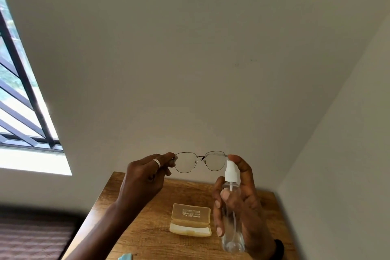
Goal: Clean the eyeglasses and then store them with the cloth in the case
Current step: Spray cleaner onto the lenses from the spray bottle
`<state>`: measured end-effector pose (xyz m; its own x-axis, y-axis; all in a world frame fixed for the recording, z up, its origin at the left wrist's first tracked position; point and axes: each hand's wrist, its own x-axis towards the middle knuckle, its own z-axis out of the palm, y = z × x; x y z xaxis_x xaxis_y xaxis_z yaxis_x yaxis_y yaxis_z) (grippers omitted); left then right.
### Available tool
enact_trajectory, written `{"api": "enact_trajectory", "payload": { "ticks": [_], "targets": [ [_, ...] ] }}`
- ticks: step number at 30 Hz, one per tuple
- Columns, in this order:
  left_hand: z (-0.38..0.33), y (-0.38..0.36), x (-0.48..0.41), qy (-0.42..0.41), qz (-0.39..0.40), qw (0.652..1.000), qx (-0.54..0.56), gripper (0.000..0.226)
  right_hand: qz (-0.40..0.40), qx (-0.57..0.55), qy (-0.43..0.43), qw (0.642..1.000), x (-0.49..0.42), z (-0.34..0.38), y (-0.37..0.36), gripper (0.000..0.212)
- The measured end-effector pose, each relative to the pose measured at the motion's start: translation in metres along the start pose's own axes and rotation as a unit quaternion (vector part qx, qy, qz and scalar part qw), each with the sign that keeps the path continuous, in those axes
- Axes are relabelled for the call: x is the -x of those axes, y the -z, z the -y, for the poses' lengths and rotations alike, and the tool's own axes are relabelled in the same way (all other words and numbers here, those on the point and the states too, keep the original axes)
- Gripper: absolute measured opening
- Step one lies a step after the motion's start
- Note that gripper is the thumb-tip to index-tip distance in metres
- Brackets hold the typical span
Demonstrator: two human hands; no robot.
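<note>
**Glasses up, spray ready**

Left hand pinches the eyeglasses by one end, high above the open case on the table. Right hand wraps the spray bottle, right of the case, forefinger atop the nozzle.

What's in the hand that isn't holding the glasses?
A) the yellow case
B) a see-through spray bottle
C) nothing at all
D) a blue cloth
B: the right hand is curled round the clear spray bottle, with a finger on its white nozzle, while the left hand pinches the eyeglasses; the case lies open on the table.
</note>
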<state>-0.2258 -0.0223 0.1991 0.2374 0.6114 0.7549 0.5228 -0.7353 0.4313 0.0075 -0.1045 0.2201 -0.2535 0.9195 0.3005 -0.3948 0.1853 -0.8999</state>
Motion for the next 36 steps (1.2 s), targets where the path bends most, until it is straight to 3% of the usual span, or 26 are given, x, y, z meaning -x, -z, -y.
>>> {"api": "enact_trajectory", "payload": {
  "ticks": [5,7,10,12,15,18,24,27,30,31,33,35,36],
  "targets": [
    [0.0,0.003,0.002,-0.004,0.001,1.0,-0.007,0.043,-0.053,0.159,0.0,0.986,0.008,0.0,0.0,0.072],
    [-0.001,0.004,0.004,-0.008,0.011,1.0,-0.016,0.037,-0.11,0.254,0.021,0.961,0.007,-0.001,-0.001,0.061],
    [-0.005,0.005,0.006,-0.014,0.052,0.997,-0.063,0.042,-0.183,0.424,0.097,0.881,-0.001,0.004,-0.001,0.013],
    [-0.013,0.005,0.005,-0.023,0.077,0.99,-0.118,0.045,-0.182,0.539,0.127,0.813,-0.014,0.007,0.004,0.017],
    [-0.023,0.004,0.003,-0.033,0.081,0.981,-0.175,0.043,-0.093,0.685,0.109,0.714,-0.034,0.005,0.007,0.023],
    [-0.027,0.003,0.003,-0.039,0.071,0.978,-0.191,0.045,-0.058,0.727,0.106,0.676,-0.044,-0.002,0.007,0.03],
    [-0.025,0.003,0.009,-0.048,0.081,0.978,-0.186,0.047,-0.063,0.723,0.106,0.679,-0.049,-0.007,0.008,0.021],
    [-0.025,0.001,0.013,-0.043,0.036,0.987,-0.149,0.039,-0.093,0.687,0.089,0.715,-0.051,-0.005,0.011,0.016],
    [-0.039,-0.011,0.035,0.096,-0.049,0.994,0.018,0.023,-0.132,0.606,0.082,0.78,-0.05,0.001,0.015,0.012],
    [-0.047,-0.017,0.044,0.19,-0.067,0.975,0.1,0.015,-0.142,0.558,0.085,0.813,-0.049,0.003,0.014,0.012],
    [-0.058,-0.029,0.055,0.393,-0.037,0.877,0.273,0.017,-0.149,0.464,0.067,0.871,-0.045,0.005,0.009,0.016],
    [-0.063,-0.039,0.059,0.499,0.01,0.778,0.382,0.029,-0.152,0.388,0.042,0.908,-0.043,0.003,0.006,0.018],
    [-0.064,-0.042,0.058,0.515,0.018,0.747,0.419,0.03,-0.153,0.353,0.035,0.922,-0.042,0.001,0.006,0.018]
  ]
}}
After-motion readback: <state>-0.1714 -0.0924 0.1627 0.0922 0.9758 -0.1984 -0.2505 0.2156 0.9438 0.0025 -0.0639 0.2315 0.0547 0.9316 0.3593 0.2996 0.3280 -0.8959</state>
